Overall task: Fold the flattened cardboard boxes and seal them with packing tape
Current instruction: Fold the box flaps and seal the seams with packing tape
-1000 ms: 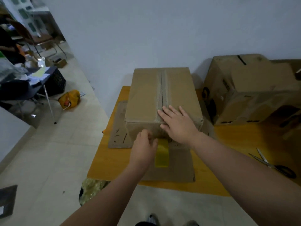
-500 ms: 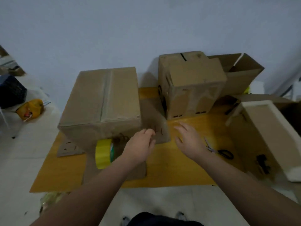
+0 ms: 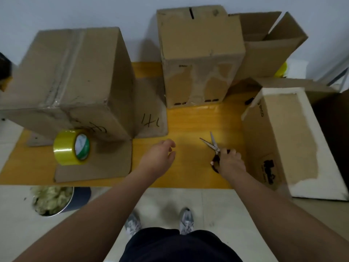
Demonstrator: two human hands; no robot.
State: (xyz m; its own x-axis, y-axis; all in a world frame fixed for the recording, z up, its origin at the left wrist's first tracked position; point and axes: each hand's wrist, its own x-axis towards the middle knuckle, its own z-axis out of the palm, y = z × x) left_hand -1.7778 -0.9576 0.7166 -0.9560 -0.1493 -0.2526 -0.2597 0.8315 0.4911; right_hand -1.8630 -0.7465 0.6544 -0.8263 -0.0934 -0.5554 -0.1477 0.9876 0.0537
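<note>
A taped cardboard box (image 3: 71, 72) stands on the left of the yellow table (image 3: 188, 120), on a flat cardboard sheet (image 3: 113, 163). A yellow tape roll (image 3: 70, 147) hangs against the box's front face, its strip still joined to the box. My right hand (image 3: 229, 162) grips the black handles of the scissors (image 3: 212, 143), whose blades are spread and point away from me. My left hand (image 3: 160, 157) hovers over the table's middle with loosely curled fingers and holds nothing.
A second closed box (image 3: 200, 53) stands at the back centre, with an open box (image 3: 268, 42) behind it on the right. A large white-edged box (image 3: 294, 137) leans at the table's right. A bin of scraps (image 3: 52, 200) sits on the floor at lower left.
My view swung right and down. My right hand left the box top, crossed to the scissors and took hold of them. My left hand let go of the tape roll and moved to the table's middle.
</note>
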